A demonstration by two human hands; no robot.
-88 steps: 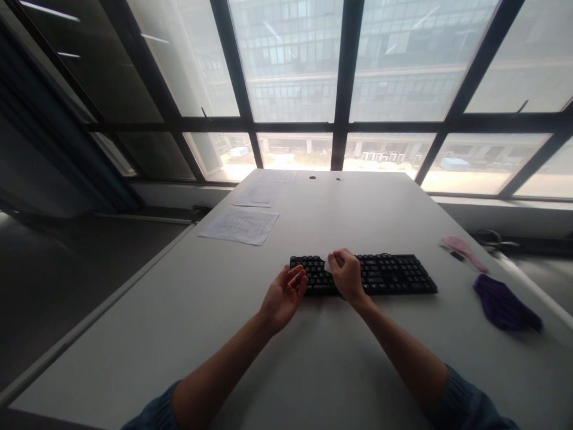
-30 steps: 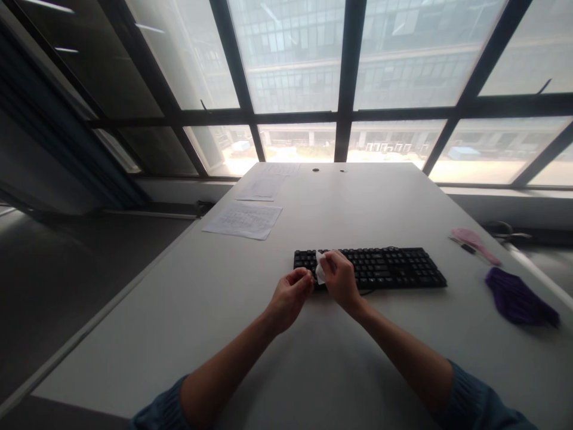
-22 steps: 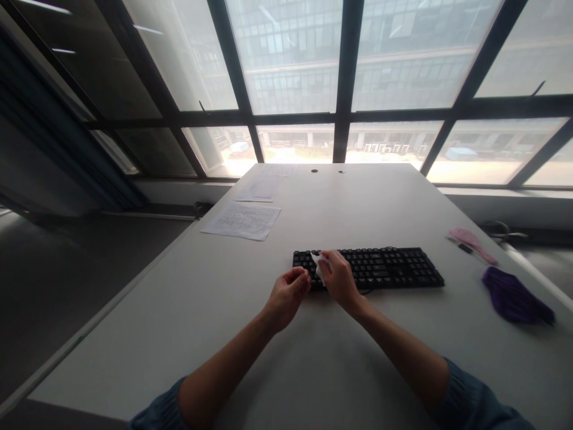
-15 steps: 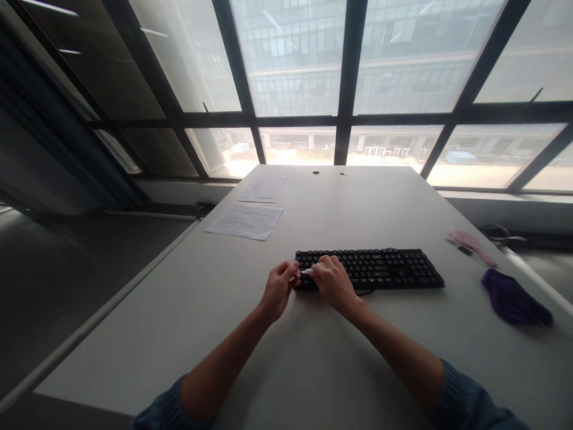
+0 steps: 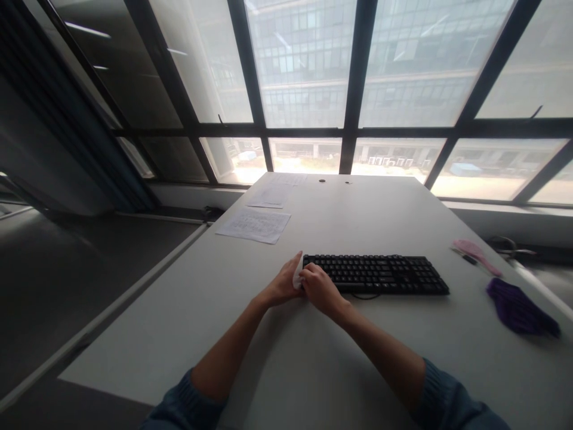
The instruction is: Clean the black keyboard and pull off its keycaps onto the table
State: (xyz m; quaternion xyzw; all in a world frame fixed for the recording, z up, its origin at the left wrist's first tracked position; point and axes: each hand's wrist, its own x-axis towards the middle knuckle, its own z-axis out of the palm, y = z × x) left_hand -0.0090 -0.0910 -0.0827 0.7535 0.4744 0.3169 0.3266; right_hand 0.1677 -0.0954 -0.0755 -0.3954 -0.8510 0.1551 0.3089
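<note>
A black keyboard [image 5: 380, 273] lies on the white table just beyond my hands. My left hand [image 5: 284, 285] is at its left end, fingers stretched out and the palm turned toward my right hand. Against that palm is a small white tissue [image 5: 296, 278], partly hidden by fingers. My right hand [image 5: 321, 291] is closed on the tissue, its fingertips pressed together beside the keyboard's left corner. The right hand covers the keyboard's lower left part.
Sheets of written paper [image 5: 255, 225] lie at the left of the white table [image 5: 358, 221]. Toward the right edge are a pink brush-like item [image 5: 477, 254] and a purple cloth [image 5: 521, 307]. A cable [image 5: 366, 297] shows at the keyboard's front edge. Windows stand behind.
My right hand has moved left from over the keys to the keyboard's left end. My left hand has opened from a pinch, and the tissue now lies against its palm. The view has shifted slightly.
</note>
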